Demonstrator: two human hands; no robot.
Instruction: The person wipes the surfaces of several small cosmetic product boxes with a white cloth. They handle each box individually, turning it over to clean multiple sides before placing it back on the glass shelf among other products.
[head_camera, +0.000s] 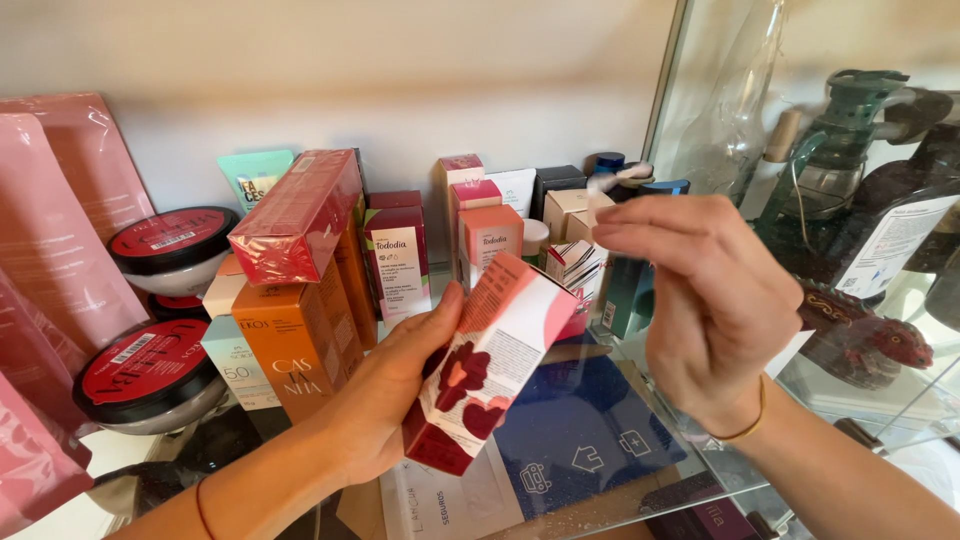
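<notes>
The held box (492, 365) is coral, white and pink with dark red blotches. Orange carton (290, 350), red-lidded jars (150, 370), blue sheet (580, 430) with white icons.

light: soft daylight, pretty bright, mostly from the right side
glare: shiny spots on the wrapped red box (297, 217) and glass panel (720, 110)
shadows: dark under the shelf, bottom left
blur: right hand (705, 305) slightly smeared
edges: a bit stretched

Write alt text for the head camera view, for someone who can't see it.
A left hand holds a tilted pink and white carton with dark red shapes over a glass shelf, while the right hand hovers above it, fingers pinched. Boxes and two round jars crowd the shelf behind.
</notes>
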